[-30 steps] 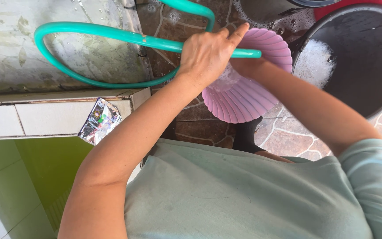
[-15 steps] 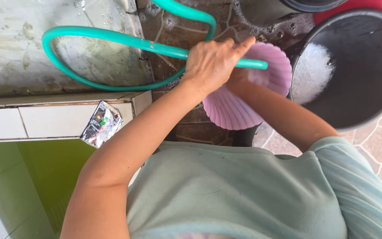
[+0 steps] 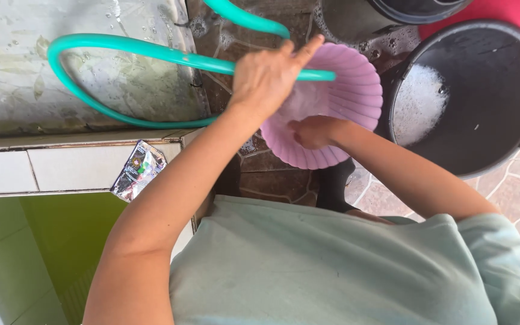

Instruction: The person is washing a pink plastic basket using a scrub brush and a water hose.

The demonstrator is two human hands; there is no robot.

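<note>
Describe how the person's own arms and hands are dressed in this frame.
Both forearms are bare, and the left hand and right hand wear no gloves. No rings, watch or bracelet show on the visible parts. A pale green short sleeve covers the right upper arm; the left arm is bare as far up as the picture shows.

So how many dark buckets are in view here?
2. A large black bucket with soapy water sits right of the pink bowl; another dark bucket is cut off at the top edge. Others may lie outside the frame.
</note>
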